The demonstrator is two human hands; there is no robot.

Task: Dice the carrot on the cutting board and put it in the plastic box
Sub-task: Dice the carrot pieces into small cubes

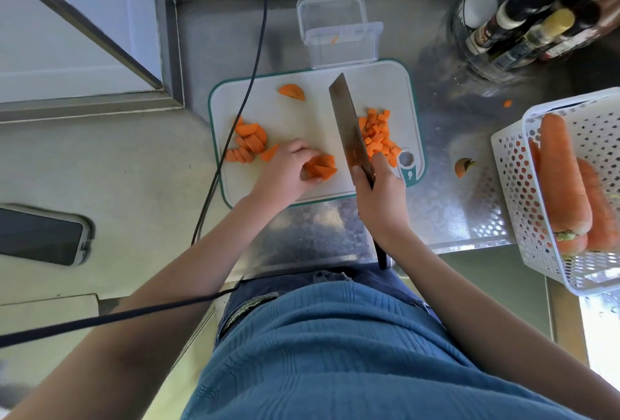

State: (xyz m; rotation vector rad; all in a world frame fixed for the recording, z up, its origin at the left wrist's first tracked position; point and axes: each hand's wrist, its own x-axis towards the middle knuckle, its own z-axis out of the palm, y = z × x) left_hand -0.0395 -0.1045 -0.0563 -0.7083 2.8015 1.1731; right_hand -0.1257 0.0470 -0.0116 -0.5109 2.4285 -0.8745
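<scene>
A stack of carrot slices (321, 167) is pinched by the left hand (285, 171) near the cutting board's (302, 117) front edge, just left of the cleaver (349, 127) gripped by the right hand (379, 195); the blade runs front-to-back; diced cubes (377, 134) are heaped toward the right edge; the plastic box (339, 40) sits at the far edge, nearly empty

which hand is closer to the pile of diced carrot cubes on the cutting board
Right. The right hand grips the knife just below the diced pile, almost touching it. The left hand holds carrot slices across the blade, farther away.
</scene>
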